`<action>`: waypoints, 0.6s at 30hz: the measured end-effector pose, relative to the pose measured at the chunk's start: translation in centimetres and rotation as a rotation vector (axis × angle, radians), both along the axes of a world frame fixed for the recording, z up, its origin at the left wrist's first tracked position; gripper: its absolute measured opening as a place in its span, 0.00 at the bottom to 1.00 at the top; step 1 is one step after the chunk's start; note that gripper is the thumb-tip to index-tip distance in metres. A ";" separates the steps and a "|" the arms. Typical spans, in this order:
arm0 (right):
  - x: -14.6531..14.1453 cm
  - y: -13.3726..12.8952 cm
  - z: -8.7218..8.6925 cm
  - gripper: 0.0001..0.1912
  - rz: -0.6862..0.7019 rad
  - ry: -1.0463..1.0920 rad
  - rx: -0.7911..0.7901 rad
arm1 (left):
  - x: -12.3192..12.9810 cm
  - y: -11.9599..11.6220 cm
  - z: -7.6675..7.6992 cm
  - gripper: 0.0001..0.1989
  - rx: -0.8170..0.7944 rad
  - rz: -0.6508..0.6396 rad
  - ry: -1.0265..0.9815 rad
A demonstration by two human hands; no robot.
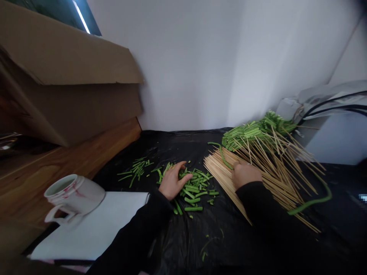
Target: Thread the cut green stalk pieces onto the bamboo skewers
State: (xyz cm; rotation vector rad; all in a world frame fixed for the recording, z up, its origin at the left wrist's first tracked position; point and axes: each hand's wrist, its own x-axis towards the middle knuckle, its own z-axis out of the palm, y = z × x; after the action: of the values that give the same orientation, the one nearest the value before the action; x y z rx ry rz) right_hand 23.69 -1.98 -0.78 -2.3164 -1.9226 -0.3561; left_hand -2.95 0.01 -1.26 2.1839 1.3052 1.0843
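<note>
My left hand (174,181) is over a loose pile of cut green bean pieces (192,189), thumb and fingers apart, seemingly holding nothing. My right hand (246,175) is closed on a long green bean (221,153), one end of which sticks out beyond the fingers to the upper left. Beneath that hand lies a spread of thin bamboo skewers (219,168). A curved length of long bean (327,193) shows at the right of the skewers; whether it is the same bean, I cannot tell. Behind them rests a heap of skewered bean pieces (252,131).
Thin bean scraps (137,170) lie left of the pile on black plastic sheeting (177,244). A stained white mug (86,194) stands on a white sheet or pad (86,233). A cardboard box (94,103) is at left, a pale wall (200,68) behind, cables (335,107) at right.
</note>
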 end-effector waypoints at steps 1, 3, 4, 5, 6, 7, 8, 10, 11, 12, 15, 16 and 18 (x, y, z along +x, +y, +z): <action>0.0 0.0 0.0 0.09 -0.005 0.003 -0.002 | 0.1 -0.1 0.1 0.23 0.005 0.006 -0.027; 0.1 0.1 0.0 0.08 -0.011 0.005 0.002 | 0.2 -0.3 0.4 0.21 0.008 0.014 -0.071; 0.1 0.0 0.0 0.08 -0.014 0.004 0.006 | 0.3 -0.4 0.6 0.19 0.004 0.019 -0.092; 0.2 0.0 0.1 0.09 -0.017 0.001 0.017 | 0.3 -0.4 0.8 0.18 -0.003 0.027 -0.118; 0.1 -0.1 0.2 0.09 -0.018 -0.002 0.047 | 0.4 -0.5 1.0 0.17 -0.014 0.034 -0.147; 0.1 -0.2 0.4 0.09 -0.015 -0.005 0.091 | 0.4 -0.6 1.1 0.16 -0.027 0.041 -0.177; 0.0 -0.3 0.6 0.09 -0.007 -0.008 0.140 | 0.4 -0.6 1.3 0.15 -0.038 0.046 -0.205; -0.4 -0.5 0.9 0.11 0.018 -0.010 0.234 | 0.4 -0.7 1.4 0.14 -0.046 0.049 -0.230; -0.6 -0.6 1.1 0.11 0.047 -0.013 0.276 | 0.4 -0.6 1.4 0.14 -0.037 0.052 -0.221; -0.9 -0.8 1.2 0.11 0.088 -0.019 0.311 | 0.4 -0.6 1.4 0.15 -0.020 0.058 -0.206; -1.7 -1.2 1.3 0.13 0.243 -0.046 0.409 | 0.2 -0.5 1.2 0.24 0.050 0.096 -0.175; -2.0 -1.4 1.3 0.13 0.302 -0.055 0.449 | 0.2 -0.4 1.2 0.27 0.080 0.110 -0.168; -2.3 -1.7 1.1 0.14 0.419 -0.065 0.541 | 0.0 -0.3 1.1 0.33 0.153 0.140 -0.132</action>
State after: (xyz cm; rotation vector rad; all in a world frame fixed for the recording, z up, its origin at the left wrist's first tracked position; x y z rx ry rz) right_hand 21.34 -3.69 0.37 -1.5450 -1.9616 -0.7903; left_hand -2.98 -0.28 -0.15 2.1106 1.3732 1.3993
